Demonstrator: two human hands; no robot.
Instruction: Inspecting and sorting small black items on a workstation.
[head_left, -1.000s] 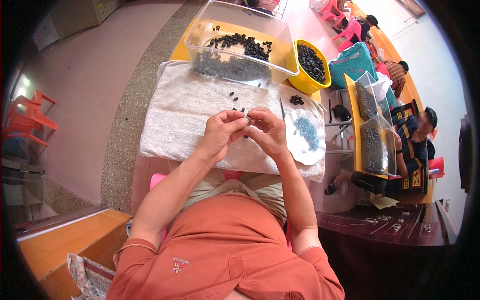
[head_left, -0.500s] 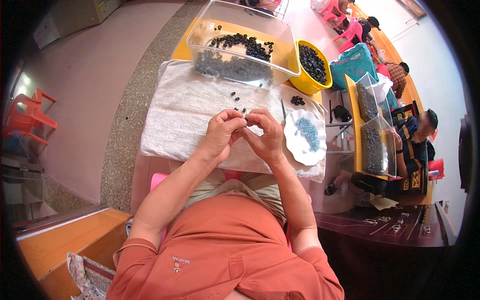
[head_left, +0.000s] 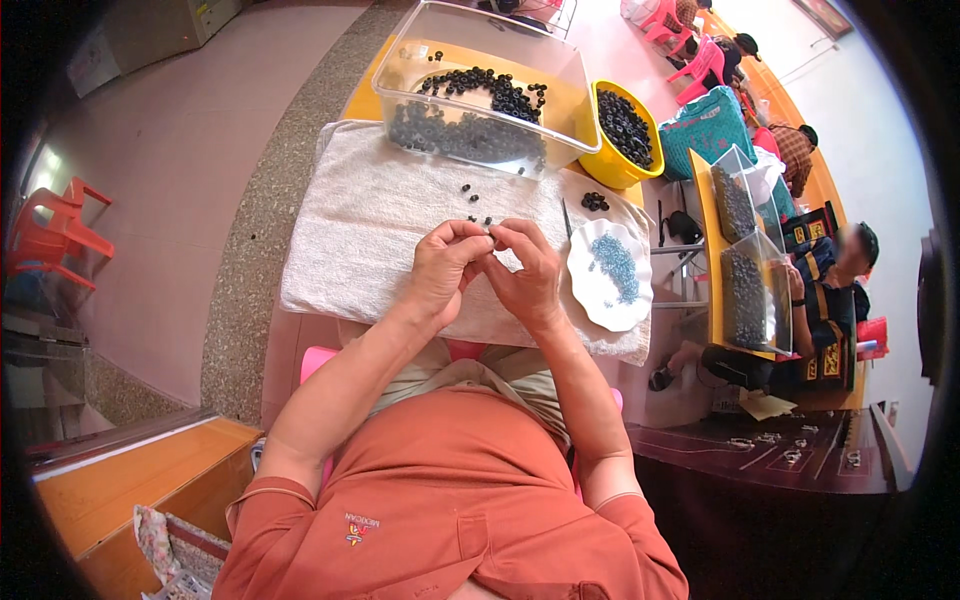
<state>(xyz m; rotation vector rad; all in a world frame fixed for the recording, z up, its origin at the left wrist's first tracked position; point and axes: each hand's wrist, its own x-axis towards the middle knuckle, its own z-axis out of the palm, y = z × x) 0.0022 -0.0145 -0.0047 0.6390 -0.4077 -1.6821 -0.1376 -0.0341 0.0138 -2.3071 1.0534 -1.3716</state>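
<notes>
Over the white towel (head_left: 340, 230), my left hand (head_left: 438, 270) and my right hand (head_left: 530, 280) meet, thumbs and forefingers pinched together. Between the fingertips sits a small dark piece, mostly hidden; it resembles the loose black ring-like parts (head_left: 466, 188) scattered just beyond my hands. To the right lies a white scalloped plate (head_left: 590, 308) with a pile of tiny light-blue pieces (head_left: 615, 265) on it. A thin dark tool (head_left: 567, 215), perhaps tweezers, rests by the plate's upper left edge. Several black ring-like parts are clustered in a small heap (head_left: 595, 201) above the plate.
A clear plastic bin (head_left: 570, 125) holding many black parts stands at the towel's far edge. Beside it is a yellow basin (head_left: 605, 168) full of them. Further right, a person (head_left: 825, 270) sits by clear boxes (head_left: 755, 300). A red chair (head_left: 60, 235) stands far left.
My right hand's fingers have shifted very slightly around the small piece. Everything else stays as it was.
</notes>
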